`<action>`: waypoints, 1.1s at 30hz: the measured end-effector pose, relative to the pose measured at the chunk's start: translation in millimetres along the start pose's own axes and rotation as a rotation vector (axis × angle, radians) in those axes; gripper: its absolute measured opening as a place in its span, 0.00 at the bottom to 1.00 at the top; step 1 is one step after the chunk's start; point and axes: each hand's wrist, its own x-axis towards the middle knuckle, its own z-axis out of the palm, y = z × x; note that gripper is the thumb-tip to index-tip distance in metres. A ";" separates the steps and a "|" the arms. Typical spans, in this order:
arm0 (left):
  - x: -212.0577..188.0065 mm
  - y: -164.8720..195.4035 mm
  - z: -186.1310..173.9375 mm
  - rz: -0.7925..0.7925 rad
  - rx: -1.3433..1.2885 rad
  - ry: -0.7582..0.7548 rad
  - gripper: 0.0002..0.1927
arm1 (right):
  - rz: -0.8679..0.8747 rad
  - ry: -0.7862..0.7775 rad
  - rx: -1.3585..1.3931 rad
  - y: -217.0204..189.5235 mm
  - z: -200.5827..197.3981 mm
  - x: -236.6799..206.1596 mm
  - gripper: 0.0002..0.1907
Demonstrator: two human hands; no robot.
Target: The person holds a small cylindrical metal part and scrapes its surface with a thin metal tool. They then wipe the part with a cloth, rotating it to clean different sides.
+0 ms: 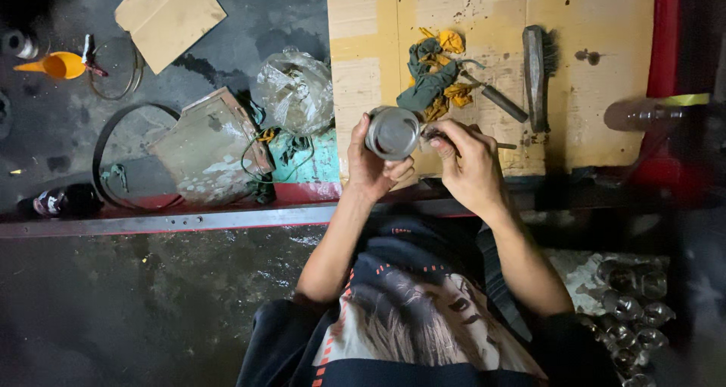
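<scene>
The left hand [372, 167] grips a round metal can [392, 133]. The right hand [470, 164] is closed around a thin tool [501, 146] by the can. A dirty rag [435, 77] lies near on the cardboard [597, 92].

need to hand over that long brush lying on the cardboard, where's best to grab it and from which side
Probably grip the brush by its bare handle end, the lower part nearest the person, coming from above with fingers across its narrow width. It lies flat and lengthwise on the cardboard, bristles along the upper right edge, and the lower end looks free of the rags.
</scene>
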 end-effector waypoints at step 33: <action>-4.1 0.7 11.2 0.143 -0.052 -0.109 0.47 | -0.051 0.019 -0.257 -36.5 1.2 -10.4 0.04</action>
